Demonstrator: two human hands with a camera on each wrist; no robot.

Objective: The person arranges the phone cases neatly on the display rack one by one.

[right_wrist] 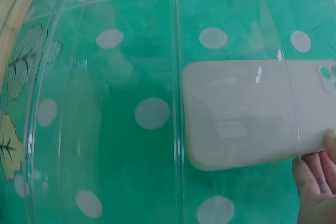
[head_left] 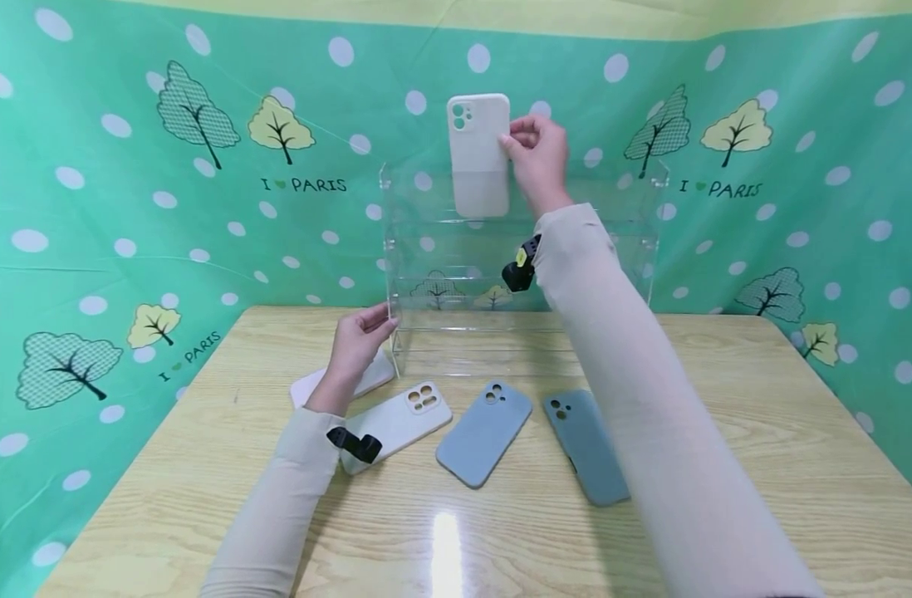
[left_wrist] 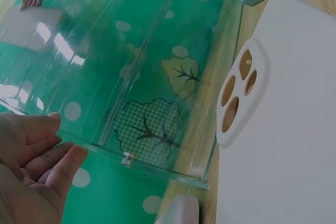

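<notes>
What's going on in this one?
A person's right hand holds an off-white phone case upright at the top of a clear stand, its lower part showing through the front panel. Whether the case rests on the shelf is hard to tell. The left hand grips the stand's left side. On the table in front lie a pale case, a white case, a light blue case and a darker blue case.

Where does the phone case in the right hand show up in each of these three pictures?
Head: the pale phone case is in the upper middle.
Left wrist: the pale phone case is at upper left.
Right wrist: the pale phone case lies sideways, right of centre.
Shared landmark: the clear rack.
</notes>
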